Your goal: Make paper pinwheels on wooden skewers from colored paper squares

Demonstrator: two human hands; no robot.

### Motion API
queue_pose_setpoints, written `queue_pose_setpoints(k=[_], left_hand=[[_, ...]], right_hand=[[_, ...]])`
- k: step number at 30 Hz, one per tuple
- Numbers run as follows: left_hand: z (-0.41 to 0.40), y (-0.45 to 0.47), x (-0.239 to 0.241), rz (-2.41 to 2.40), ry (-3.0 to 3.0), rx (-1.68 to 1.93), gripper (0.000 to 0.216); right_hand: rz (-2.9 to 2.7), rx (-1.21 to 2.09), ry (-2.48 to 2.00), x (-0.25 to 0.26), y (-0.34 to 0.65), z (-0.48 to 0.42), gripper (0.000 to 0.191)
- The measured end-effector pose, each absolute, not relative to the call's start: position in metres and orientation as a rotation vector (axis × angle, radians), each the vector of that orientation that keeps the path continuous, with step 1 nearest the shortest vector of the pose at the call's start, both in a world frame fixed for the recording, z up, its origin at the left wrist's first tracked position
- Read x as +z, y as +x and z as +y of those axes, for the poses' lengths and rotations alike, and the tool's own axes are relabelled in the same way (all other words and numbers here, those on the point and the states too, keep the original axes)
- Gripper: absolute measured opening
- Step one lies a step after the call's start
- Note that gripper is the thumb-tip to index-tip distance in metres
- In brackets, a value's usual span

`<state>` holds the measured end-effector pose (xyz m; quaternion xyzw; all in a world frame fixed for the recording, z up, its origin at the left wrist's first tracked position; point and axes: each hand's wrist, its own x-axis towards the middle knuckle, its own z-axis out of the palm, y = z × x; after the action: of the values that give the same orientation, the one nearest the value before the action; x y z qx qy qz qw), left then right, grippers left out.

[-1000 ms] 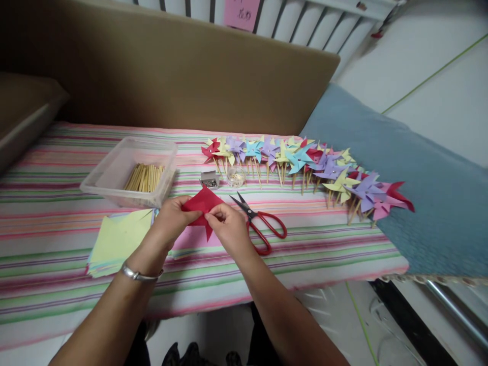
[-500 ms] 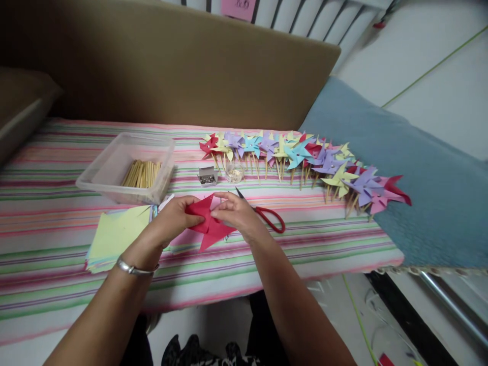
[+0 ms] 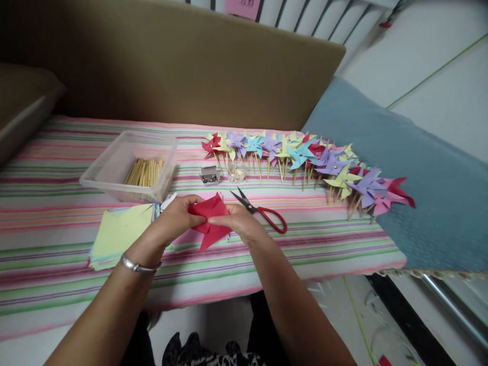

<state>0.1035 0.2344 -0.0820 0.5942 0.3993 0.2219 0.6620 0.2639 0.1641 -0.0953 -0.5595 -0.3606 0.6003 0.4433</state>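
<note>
A red paper pinwheel (image 3: 214,209), partly folded, is held between both hands above the striped cloth. My left hand (image 3: 179,216) pinches its left side between thumb and fingers. From the right, my right hand (image 3: 236,219) grips it too, thumb pressed on the middle of the paper and fingers behind. Beneath the hands lies a sheet of pink paper (image 3: 186,241). Just right of my right hand rest red-handled scissors (image 3: 263,209), blades parted. A stack of coloured paper squares (image 3: 120,234), yellow on top, lies left of my left hand.
A clear plastic bin (image 3: 107,178) of wooden sticks (image 3: 145,173) stands behind on the left. A small box of metal pins (image 3: 210,176) and a round clear container (image 3: 237,174) sit mid-table. Finished pinwheels (image 3: 301,152) form a long row at back right. A brown board (image 3: 198,71) rises behind.
My right fingers have gone from the paper's upper edge to behind it, and the right thumb now presses on its middle. The view has shifted slightly.
</note>
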Motion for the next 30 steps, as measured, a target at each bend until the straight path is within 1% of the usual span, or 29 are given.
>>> queue_pose_setpoints(k=[3,7,8,9,13,15,20,26,30], left_hand=[[0.235,0.104,-0.081,0.932,1.347,0.517,0.025],[0.237,0.102,-0.074,0.974,1.168,0.683,0.052],[0.237,0.102,-0.072,0.935,1.082,0.704,0.053],[0.237,0.103,-0.072,0.881,1.005,0.7,0.051],[0.229,0.112,-0.076,0.721,0.876,0.653,0.027],[0.224,0.118,-0.08,0.734,0.848,0.675,0.022],[0.22,0.126,-0.084,0.826,0.769,0.731,0.023],[0.223,0.123,-0.088,0.821,0.763,0.757,0.025],[0.225,0.121,-0.09,0.841,0.768,0.791,0.025]], right_hand=[[-0.857,1.459,-1.4,-0.096,0.263,0.164,0.019],[-0.699,1.379,-1.257,-0.09,0.26,0.167,0.024],[-0.643,1.342,-1.213,-0.089,0.258,0.167,0.026],[-0.582,1.301,-1.175,-0.088,0.257,0.168,0.027],[-0.357,1.178,-1.063,-0.089,0.247,0.172,0.028],[-0.332,1.145,-1.027,-0.094,0.241,0.174,0.026],[-0.32,1.125,-0.958,-0.103,0.23,0.174,0.025],[-0.302,1.124,-0.96,-0.099,0.226,0.174,0.028],[-0.342,1.16,-0.988,-0.101,0.225,0.175,0.027]])
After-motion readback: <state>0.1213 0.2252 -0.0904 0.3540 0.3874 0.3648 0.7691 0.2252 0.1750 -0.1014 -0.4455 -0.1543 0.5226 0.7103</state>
